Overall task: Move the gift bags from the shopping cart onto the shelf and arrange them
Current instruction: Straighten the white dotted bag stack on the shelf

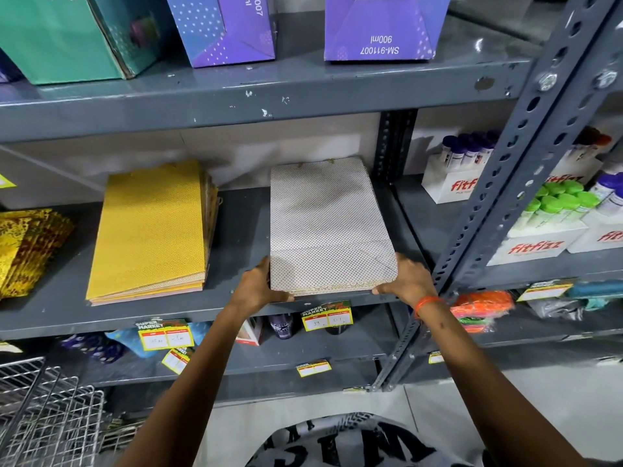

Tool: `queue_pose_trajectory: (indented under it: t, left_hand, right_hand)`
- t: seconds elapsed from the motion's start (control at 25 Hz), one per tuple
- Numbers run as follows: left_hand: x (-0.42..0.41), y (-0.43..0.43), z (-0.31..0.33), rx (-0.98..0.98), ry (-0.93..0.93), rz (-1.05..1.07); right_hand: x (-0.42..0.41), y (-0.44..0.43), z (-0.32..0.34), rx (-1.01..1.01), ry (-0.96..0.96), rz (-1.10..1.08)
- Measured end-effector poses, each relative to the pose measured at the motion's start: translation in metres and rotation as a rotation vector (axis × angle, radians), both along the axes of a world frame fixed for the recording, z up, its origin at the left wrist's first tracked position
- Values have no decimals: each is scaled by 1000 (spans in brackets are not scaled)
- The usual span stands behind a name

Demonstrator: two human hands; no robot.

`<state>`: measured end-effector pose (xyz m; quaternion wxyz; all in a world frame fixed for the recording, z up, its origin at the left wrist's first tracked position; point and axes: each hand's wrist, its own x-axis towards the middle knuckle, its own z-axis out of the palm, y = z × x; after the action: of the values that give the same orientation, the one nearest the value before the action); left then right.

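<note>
While both hands (pixel 332 284) grip white bags (pixel 328 227), gold bags (pixel 153 230) lie beside.

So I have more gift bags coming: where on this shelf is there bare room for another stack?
Bare shelf lies between the gold bag stack and the white dotted stack that both hands hold. A narrower strip separates the gold stack from the glittery gold bags. Right of the white stack, the upright post crowds it.
</note>
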<state>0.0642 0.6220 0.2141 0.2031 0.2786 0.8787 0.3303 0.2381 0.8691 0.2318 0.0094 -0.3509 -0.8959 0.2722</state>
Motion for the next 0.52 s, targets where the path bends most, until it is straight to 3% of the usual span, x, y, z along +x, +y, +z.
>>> queue_pose_trajectory:
  t: [0.52]
  left_hand:
    - [-2,-2,-5,-11,-8,13]
  right_hand:
    - [2,-3,2,-46,-19,18]
